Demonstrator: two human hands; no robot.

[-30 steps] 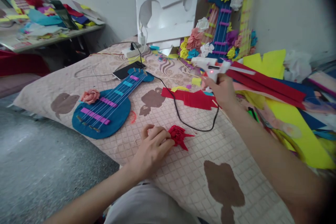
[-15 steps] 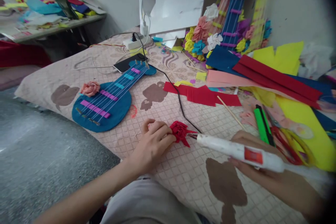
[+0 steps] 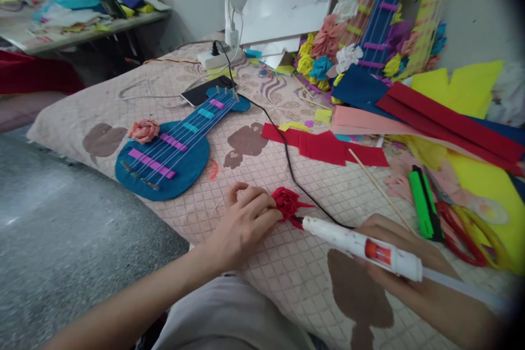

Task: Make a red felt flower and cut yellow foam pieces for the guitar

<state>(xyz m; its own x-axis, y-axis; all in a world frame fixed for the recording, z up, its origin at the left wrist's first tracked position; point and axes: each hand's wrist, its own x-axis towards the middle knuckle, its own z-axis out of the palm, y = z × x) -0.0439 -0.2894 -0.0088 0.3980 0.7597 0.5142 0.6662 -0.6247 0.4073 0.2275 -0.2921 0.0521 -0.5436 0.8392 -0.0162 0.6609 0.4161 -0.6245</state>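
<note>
Red flower [image 3: 286, 202] x1, pinched in L hand [image 3: 245, 221]; R hand [image 3: 414, 243] grips 1 glue gun [image 3: 339, 238]; 1 blue guitar [image 3: 196, 167] nr.

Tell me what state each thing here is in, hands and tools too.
Left hand: fingers curled, against the red flower
Right hand: closed around the glue gun
Glue gun: held, nozzle at the red flower
Red flower: lying on the covered table, petals bunched
Blue guitar: lying flat, strung
Scissors: lying down, open or shut unclear
Power strip: black plug inserted
</note>
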